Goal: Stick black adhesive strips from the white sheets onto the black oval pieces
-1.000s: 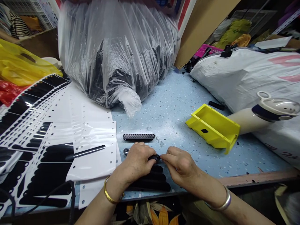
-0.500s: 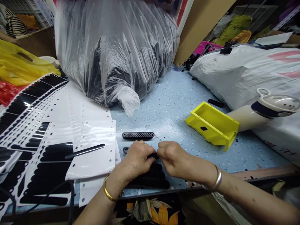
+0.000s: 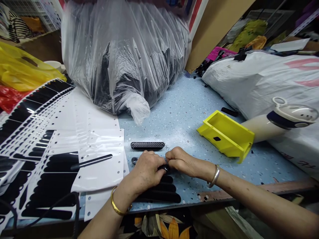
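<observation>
Near the table's front edge, my left hand (image 3: 148, 169) is closed over a slim black piece (image 3: 164, 168), whose rounded, shiny end shows past the thumb. My right hand (image 3: 181, 162) has its fingers curled together at that end; whatever they pinch is hidden. Under and in front of the left hand lie several flat black strips (image 3: 166, 196) with rounded ends. Another black piece with a hole (image 3: 134, 160) pokes out left of the knuckles. Farther back, a black piece with a lattice top (image 3: 148, 145) lies on the blue speckled table (image 3: 179, 116).
White sheets (image 3: 99, 172) with black strip stickers (image 3: 56, 179) cover the left side. A large clear bag (image 3: 124, 59) of black parts stands behind. At right are a yellow plastic holder (image 3: 224, 136), a white bottle (image 3: 261, 127) and a white sack (image 3: 249, 76).
My right hand has shifted slightly up and its wrist has moved left. More of the black piece's shiny end now shows between the hands. My left hand stays nearly in place.
</observation>
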{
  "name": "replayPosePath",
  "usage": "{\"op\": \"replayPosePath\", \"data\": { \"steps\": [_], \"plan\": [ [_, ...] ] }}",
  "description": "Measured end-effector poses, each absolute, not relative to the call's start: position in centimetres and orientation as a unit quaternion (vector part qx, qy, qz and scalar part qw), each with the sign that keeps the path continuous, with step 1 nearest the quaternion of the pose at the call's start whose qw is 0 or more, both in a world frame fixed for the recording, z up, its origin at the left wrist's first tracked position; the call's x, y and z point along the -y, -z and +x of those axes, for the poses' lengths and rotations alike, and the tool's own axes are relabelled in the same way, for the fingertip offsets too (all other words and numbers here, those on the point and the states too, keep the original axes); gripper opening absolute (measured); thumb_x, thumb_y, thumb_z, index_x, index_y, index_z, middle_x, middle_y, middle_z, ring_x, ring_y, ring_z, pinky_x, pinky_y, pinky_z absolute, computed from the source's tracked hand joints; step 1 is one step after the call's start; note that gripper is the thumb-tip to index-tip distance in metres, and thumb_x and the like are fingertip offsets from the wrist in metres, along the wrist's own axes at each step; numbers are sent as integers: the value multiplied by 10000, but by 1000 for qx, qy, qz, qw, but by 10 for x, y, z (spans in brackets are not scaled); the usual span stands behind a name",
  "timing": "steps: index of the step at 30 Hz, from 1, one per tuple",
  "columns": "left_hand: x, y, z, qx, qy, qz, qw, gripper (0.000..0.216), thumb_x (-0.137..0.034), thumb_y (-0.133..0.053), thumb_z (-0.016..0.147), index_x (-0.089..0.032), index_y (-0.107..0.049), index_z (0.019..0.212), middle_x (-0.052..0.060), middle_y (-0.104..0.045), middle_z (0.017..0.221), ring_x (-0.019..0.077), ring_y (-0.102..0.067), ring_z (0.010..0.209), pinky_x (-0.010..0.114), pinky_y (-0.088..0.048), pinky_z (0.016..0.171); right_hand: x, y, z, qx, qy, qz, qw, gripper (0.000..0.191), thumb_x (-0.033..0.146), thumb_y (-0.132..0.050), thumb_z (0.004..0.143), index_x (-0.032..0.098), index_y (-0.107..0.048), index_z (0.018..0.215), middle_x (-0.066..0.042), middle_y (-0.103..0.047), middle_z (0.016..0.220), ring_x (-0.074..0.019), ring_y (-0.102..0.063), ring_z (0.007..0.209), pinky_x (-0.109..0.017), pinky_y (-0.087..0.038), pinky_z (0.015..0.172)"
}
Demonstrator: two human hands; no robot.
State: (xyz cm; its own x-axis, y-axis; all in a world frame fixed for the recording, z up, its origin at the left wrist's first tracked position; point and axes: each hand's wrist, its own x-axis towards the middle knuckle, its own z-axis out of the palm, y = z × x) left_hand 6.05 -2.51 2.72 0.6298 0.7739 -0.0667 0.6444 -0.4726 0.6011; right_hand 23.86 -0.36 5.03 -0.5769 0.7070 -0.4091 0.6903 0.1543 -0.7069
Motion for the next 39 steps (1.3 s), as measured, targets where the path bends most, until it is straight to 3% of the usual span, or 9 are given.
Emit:
{"op": "replayPosePath", "data": {
  "steps": [11,17,22,28,32,39],
  "plan": [
    [27,-24,62,-425,-97,853,287,26,-213,-690,789,-195,-701,804,47,-733,789,238,-634,817,353,-418,759,12,-61,233,764,-388,-515,16,162,127,-468,633,211,-380,527,58,-362,487,-123,-350,536,-252,-274,511],
    [24,-24,61,-434,-107,843,300,72,-223,-686,782,-198,-742,819,36,-735,750,233,-645,789,337,-432,739,23,-62,233,803,-307,-510,34,151,76,-483,658,190,-491,560,27,-491,535,-132,-441,547,-245,-321,539],
    [22,-25,60,-440,-118,831,319,124,-223,-689,772,-218,-784,852,30,-757,757,227,-663,771,317,-452,716,44,-54,249,867,-171,-452,119,240,92,-461,828,178,-626,677,-29,-627,655,-150,-573,597,-248,-411,583],
    [22,-26,62,-449,-116,824,325,184,-220,-691,764,-206,-795,915,56,-786,826,249,-684,831,337,-474,758,37,-25,309,812,-51,-560,156,335,147,-415,913,133,-695,1097,-34,-661,617,-176,-611,536,-271,-460,550],
    [22,-26,62,-453,-107,821,330,170,-233,-693,764,-220,-794,901,47,-788,836,247,-685,845,336,-477,776,36,-18,326,803,38,-578,139,254,223,-502,902,152,-735,977,-104,-715,799,-219,-658,704,-299,-491,624],
    [22,-24,61,-451,-114,820,333,147,-228,-685,780,-207,-798,872,49,-780,799,243,-674,803,327,-458,743,40,-20,284,798,-61,-569,189,332,129,-427,888,158,-732,758,-92,-648,648,-200,-618,633,-283,-455,596]
  ]
}}
